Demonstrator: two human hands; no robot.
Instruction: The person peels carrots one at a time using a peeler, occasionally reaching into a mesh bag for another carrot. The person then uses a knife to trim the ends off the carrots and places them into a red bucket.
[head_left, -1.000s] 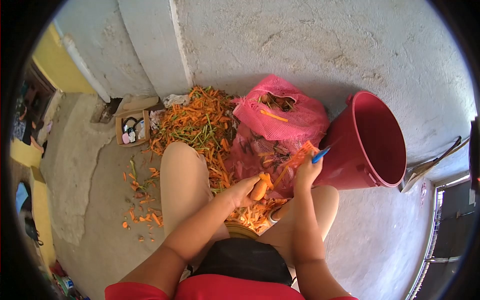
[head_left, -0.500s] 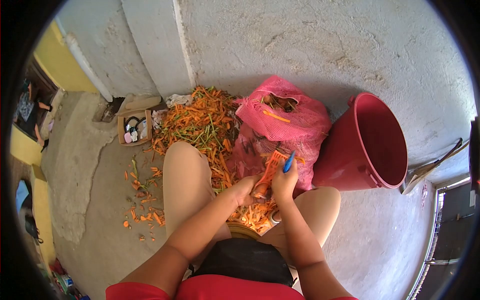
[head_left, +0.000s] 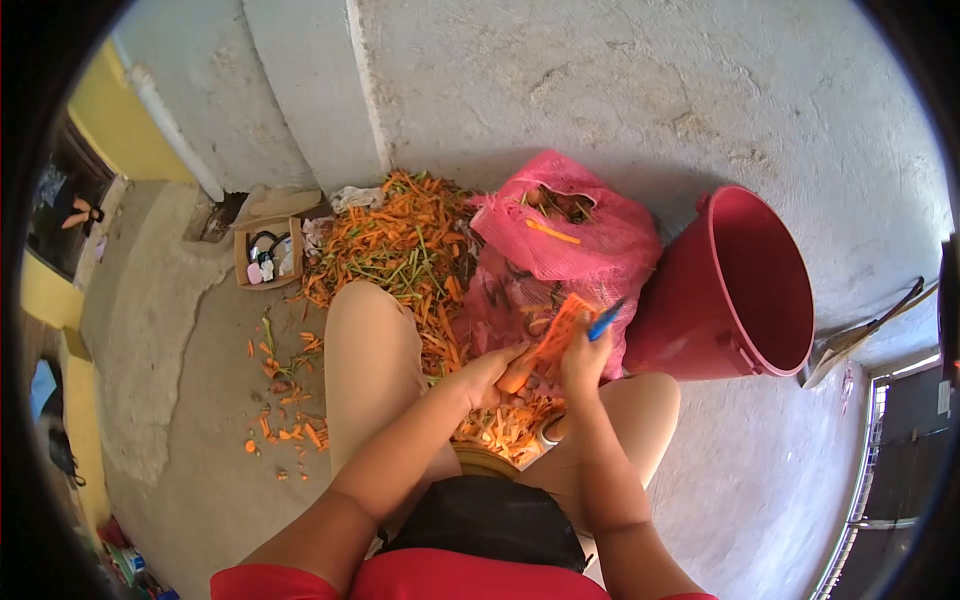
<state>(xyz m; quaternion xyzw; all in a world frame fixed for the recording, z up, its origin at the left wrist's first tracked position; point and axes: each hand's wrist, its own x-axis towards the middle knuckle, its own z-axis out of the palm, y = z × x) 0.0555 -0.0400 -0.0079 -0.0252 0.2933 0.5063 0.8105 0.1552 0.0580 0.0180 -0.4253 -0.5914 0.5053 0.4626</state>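
My left hand [head_left: 484,380] is closed around a carrot [head_left: 514,376], low between my knees. My right hand [head_left: 584,362] is closed on a tool with a blue handle [head_left: 606,320], which sticks out past the fingers and points up and right. A bright orange strip with a slotted look [head_left: 564,326] runs from the right hand toward the carrot, close over it. Below both hands lie pale orange peelings [head_left: 508,428]. Just beyond the hands stands a pink mesh sack [head_left: 600,230], an orange peel lying on top of it.
A heap of orange peelings and green stalks [head_left: 395,240] lies against the wall. Right of the sack a red bucket [head_left: 665,310] leans over. A small cardboard box [head_left: 268,280] holding odds and ends sits at left. Scraps [head_left: 290,433] litter the floor by my left knee.
My right hand has moved slightly right, and the blue handle has tilted over to the right. The slotted orange strip has swung right with it. My left hand stays nearly in place around the carrot.
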